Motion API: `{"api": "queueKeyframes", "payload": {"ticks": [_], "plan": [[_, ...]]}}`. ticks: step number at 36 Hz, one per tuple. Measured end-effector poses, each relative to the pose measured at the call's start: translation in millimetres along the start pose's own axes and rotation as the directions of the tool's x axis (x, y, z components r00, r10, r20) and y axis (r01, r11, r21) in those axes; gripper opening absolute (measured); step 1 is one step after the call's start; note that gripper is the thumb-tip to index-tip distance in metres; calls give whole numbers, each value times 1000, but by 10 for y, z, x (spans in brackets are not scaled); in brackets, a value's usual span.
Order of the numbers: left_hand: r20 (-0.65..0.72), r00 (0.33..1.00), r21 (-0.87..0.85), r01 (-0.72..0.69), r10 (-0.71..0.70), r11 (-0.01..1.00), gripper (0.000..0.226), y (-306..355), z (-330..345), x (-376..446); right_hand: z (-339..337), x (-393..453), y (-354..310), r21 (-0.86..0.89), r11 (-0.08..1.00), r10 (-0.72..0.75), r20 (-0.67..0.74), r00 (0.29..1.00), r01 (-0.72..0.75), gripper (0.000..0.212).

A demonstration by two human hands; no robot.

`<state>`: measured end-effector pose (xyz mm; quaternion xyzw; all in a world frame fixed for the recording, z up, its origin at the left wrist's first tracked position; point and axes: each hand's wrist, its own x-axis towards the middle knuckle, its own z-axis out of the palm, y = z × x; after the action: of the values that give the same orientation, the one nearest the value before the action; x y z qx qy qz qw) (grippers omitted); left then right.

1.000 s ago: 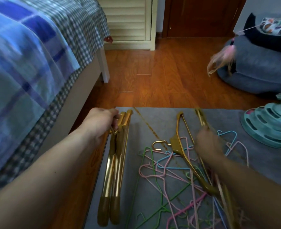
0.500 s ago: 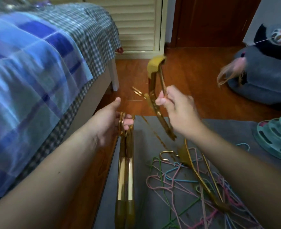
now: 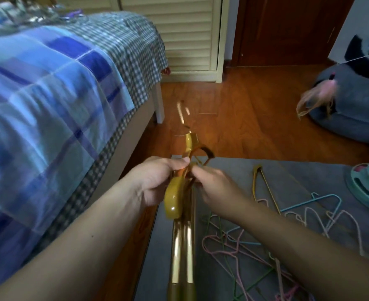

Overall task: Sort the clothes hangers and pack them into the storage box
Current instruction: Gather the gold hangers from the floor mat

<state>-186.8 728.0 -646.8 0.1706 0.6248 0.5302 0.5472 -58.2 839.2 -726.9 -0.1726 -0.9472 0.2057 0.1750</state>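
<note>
My left hand (image 3: pixel 155 181) grips the hook ends of a stack of gold hangers (image 3: pixel 182 253) that runs toward me along the left edge of the grey mat (image 3: pixel 292 177). My right hand (image 3: pixel 214 185) pinches another gold hanger (image 3: pixel 174 200) at its neck, pressed against that stack; its broad shoulder end hangs below my left hand. One more gold hanger (image 3: pixel 260 187) lies on the mat to the right. A tangle of thin pink, blue and green wire hangers (image 3: pixel 272 237) is spread over the mat under my right forearm. No storage box is in view.
A bed with a blue plaid cover (image 3: pixel 48 105) stands close on the left. Wooden floor (image 3: pixel 233 118) stretches ahead to a louvred door (image 3: pixel 179 35). A grey cushion (image 3: pixel 353 114) lies at the right, and a teal round toy (image 3: pixel 368 185) sits on the mat's right edge.
My right hand lifted a gold hanger out of the pile, swung it left and brought it down onto the stack. My left hand closed on the hooks there.
</note>
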Motion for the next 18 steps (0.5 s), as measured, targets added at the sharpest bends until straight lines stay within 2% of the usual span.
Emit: {"api": "queueKeyframes", "payload": {"ticks": [1,2,3,4,5,6,7,8,9,10,13,18], "plan": [[-13,1000,-6,-13,13,1000,30,-16,-5,-1,17,53,-2,133,980,142,38,989,-146,38],[-25,999,15,-30,30,999,27,-32,1,-7,12,110,-23,302,909,284,59,957,-288,44],[-30,998,49,-46,48,998,27,-58,25,-9,-9,164,-16,480,778,420,80,904,-404,40],[-33,997,94,-65,68,993,26,-87,38,1,-51,230,-22,646,593,530,135,837,-480,29],[-34,996,142,-79,85,987,23,-121,75,3,-110,282,-23,774,378,590,221,776,-508,18],[-29,994,193,-99,106,976,19,-158,113,4,-166,327,-25,847,182,607,304,735,-500,20],[-15,992,235,-116,123,965,16,-195,160,-6,-228,355,-32,884,20,601,362,712,-466,27],[0,991,267,-128,133,955,14,-231,206,-10,-273,376,-37,898,-71,596,387,704,-434,33],[10,991,284,-133,136,949,15,-252,241,-14,-295,395,-31,908,-97,595,380,708,-407,37],[12,990,295,-135,138,946,17,-258,268,-16,-317,403,-50,913,-59,604,355,713,-404,39],[-19,989,289,-135,147,948,25,-231,258,5,-292,406,-25,891,126,652,257,713,-436,37],[-251,962,63,-92,105,994,23,-237,93,161,-256,347,140,769,399,709,87,700,-500,46]]}}
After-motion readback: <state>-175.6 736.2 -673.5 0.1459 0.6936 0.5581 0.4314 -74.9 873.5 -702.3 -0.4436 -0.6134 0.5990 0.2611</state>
